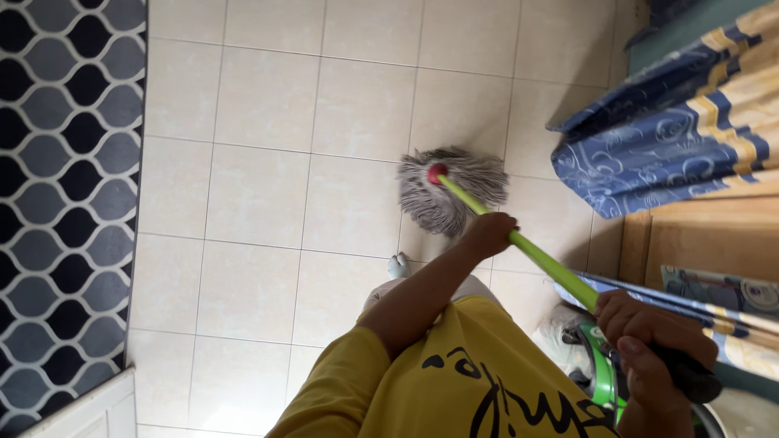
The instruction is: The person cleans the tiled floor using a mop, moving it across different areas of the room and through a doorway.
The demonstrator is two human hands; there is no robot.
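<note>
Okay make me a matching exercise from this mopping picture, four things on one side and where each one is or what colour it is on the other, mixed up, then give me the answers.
Things:
1. Mop head
2. Mop handle
3. Left hand
4. Patterned cloth

Descriptions:
A. Bright green
B. Blue and yellow, hanging at the upper right
C. Grey strings spread on the pale tiled floor
D. Grips the handle lower down, nearer the mop head

The right hand grips the handle's upper end.

Pairs: 1-C, 2-A, 3-D, 4-B
</note>
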